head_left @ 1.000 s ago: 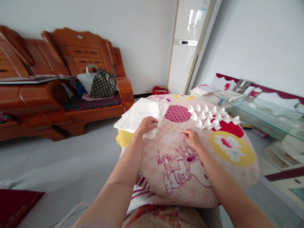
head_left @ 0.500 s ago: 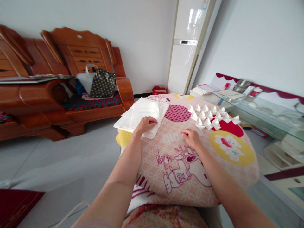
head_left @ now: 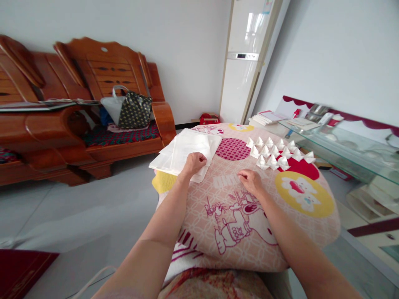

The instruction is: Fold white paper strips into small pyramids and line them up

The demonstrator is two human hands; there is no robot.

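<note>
A stack of white paper sheets (head_left: pixel 179 153) lies at the left side of the round table, its edges uneven. My left hand (head_left: pixel 195 162) rests over the near right part of the stack, fingers curled inward; whether a sheet is between them is hidden. To the right, my right hand (head_left: pixel 250 181) lies on the patterned tablecloth (head_left: pixel 205 232) with its fingers folded together and nothing visible in them. Beyond it stand several folded white paper pieces (head_left: pixel 273 161) with pointed tops, set close together in rows.
A glass shelf unit (head_left: pixel 343 145) with cups and a metal pot stands along the right wall. Papers (head_left: pixel 266 117) lie at its far end. Behind the table on the left is a wooden sofa (head_left: pixel 124 145) with bags (head_left: pixel 135 110) on it. A tall white air conditioner (head_left: pixel 241 74) fills the corner.
My left hand has shifted slightly right over the stack and its fingers have curled in more. My right hand and the folded pieces have stayed in place.
</note>
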